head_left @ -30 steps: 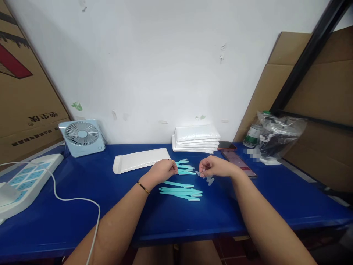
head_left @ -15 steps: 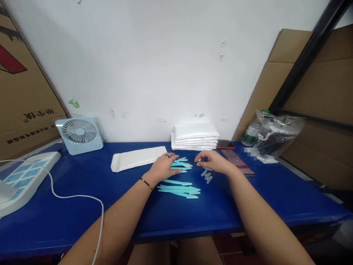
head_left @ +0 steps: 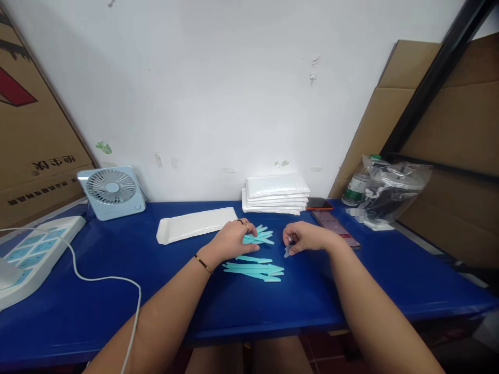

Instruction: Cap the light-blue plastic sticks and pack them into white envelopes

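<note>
My left hand rests over a small pile of turquoise eyebrow razors, fingers bent across them and the thumb held apart below. The razors' left ends are hidden beneath it. Nearer me lie several more eyebrow razors, roughly side by side with their blade ends to the right. To the right of the pile, my right hand is closed in a pinch at small translucent plastic pieces, which look like razor covers. Part of them shows below its fingertips. The rest is hidden.
A white padded mailer lies behind my left hand, and a stack of such mailers stands against the wall. Phones, a bottle and a plastic bag are at right. A fan and power strip sit left.
My right hand has moved down and slightly right onto the translucent pieces, which lay uncovered below it before. My left fingers have curled more, and the razors under them have shifted a little.
</note>
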`<state>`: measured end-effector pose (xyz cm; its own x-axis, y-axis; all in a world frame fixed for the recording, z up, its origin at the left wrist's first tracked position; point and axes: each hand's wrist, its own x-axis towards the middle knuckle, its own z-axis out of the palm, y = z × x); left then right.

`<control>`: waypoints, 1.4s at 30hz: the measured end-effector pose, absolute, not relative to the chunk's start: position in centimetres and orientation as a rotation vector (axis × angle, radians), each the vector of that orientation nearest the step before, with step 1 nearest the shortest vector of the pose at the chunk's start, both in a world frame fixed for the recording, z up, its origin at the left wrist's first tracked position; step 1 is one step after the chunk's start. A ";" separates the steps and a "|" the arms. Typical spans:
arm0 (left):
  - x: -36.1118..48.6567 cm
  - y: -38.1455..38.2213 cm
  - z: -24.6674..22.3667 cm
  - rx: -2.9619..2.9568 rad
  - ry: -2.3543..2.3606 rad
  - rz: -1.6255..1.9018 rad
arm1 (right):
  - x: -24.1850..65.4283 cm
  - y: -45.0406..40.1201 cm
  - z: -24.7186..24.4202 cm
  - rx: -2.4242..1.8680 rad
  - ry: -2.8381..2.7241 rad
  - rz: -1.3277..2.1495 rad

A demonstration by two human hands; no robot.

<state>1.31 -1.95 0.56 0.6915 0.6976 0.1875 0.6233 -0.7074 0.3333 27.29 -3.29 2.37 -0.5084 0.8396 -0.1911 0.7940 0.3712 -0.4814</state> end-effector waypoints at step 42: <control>0.8 -3.7 1.8 2.481 0.985 0.040 | 27.6 -2.7 1.2 -1.345 -2.562 0.706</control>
<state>0.82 -3.72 1.80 0.7421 0.6552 -0.1415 0.6417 -0.6332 0.4328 27.56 -2.65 1.18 -0.5813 0.8104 -0.0727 0.7333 0.4831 -0.4784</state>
